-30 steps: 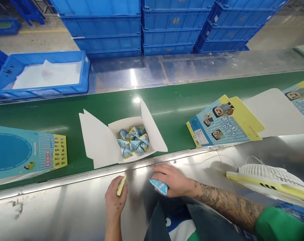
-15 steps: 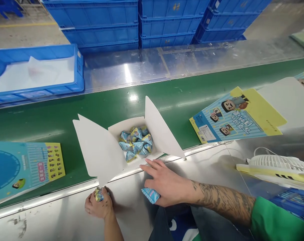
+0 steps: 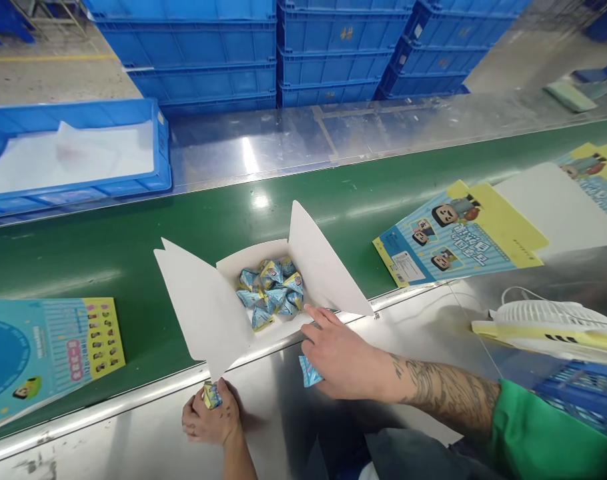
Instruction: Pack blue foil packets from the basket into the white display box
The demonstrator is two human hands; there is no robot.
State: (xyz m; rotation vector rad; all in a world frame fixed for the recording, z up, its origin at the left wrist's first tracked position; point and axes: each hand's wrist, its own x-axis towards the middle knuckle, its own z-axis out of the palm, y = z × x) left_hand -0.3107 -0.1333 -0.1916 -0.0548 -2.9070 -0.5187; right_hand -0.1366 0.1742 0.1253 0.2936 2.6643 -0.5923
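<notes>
Nearest the camera, on the shiny metal desk, the left hand is curled into a fist around a small yellow and blue packet, just below the tip of the white box's front flap. To its right, the right hand, with a tattooed forearm and a green sleeve, lies palm down with a light blue packet tucked under the palm; its fingers stretch forward and touch the near edge of the box.

The box sits open on the green belt, at the belt's near edge, flaps spread left and right. Inside lies a heap of small blue packets.

On the desk to the right is a white fan lying flat. On the belt, a flat printed card lies at far left and another printed card to the right, with one more at the far right edge.

Beyond the belt runs a metal strip carrying a blue crate lined with white paper. Farthest back stand stacked blue crates.
</notes>
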